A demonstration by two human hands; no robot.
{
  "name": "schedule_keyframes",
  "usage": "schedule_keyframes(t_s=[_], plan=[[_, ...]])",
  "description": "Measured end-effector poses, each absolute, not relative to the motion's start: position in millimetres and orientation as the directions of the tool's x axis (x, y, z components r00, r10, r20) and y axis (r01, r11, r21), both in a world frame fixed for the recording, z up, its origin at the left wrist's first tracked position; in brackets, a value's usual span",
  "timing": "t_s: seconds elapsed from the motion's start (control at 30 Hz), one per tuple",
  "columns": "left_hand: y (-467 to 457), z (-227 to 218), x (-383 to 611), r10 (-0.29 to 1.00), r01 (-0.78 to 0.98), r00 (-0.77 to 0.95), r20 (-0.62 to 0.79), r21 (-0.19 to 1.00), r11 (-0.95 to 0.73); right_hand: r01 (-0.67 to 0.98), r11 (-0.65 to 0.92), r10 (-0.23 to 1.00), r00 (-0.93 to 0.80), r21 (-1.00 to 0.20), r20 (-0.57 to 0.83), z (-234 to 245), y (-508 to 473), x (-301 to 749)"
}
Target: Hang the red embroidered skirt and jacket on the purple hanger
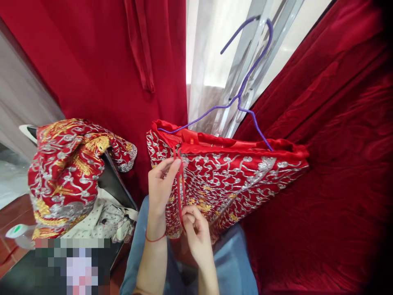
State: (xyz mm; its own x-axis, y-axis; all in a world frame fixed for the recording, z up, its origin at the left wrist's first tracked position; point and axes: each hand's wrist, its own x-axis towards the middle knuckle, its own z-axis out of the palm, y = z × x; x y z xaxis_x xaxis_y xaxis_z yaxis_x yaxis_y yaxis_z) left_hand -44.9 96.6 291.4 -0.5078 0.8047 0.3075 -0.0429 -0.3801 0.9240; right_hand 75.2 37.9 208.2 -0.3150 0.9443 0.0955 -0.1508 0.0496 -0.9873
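A red skirt-like garment [227, 176] with silver and gold embroidery hangs in front of me on a purple wire hanger [240, 95]. Near its waistband on the left, my left hand [161, 180] pinches a thin red ribbon [180, 192] between thumb and fingers. Lower down, my right hand [196, 227] has its fingers closed on the same ribbon, close to its lower end. Between the two hands the ribbon runs almost straight up and down, in front of the embroidered cloth. A red string circles my left wrist.
A matching embroidered garment [67, 172] is draped over a black chair [115, 180] at left, above a pale dotted cloth [101, 217]. A clear bottle [23, 234] stands beside it. Red curtains [325, 196] hang on both sides, with a pale metal frame between.
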Motion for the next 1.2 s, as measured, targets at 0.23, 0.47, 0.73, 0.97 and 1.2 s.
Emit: schedule_keyframes(t_s=[0.23,0.47,0.73,0.97,1.2], plan=[[102,288,-54,0.766,-0.154,-0.564,0.308,0.872,-0.464,-0.051,0.162,0.967,-0.191,-0.986,0.169,205,49,83],[100,286,-61,0.763,-0.068,-0.543,0.350,0.887,-0.456,0.258,0.330,0.940,-0.172,-0.908,0.293,197,59,79],[82,303,-64,0.709,0.634,-0.326,0.625,0.701,-0.327,0.324,0.397,0.918,-0.130,-0.858,0.376,193,58,84],[79,308,-65,0.745,0.770,-0.325,0.582,0.620,-0.148,0.331,0.380,0.924,-0.102,-0.864,0.368,195,52,95],[68,312,-66,0.808,0.781,-0.280,0.518,0.612,-0.122,0.334,0.381,0.924,-0.111,-0.862,0.365,197,49,95]])
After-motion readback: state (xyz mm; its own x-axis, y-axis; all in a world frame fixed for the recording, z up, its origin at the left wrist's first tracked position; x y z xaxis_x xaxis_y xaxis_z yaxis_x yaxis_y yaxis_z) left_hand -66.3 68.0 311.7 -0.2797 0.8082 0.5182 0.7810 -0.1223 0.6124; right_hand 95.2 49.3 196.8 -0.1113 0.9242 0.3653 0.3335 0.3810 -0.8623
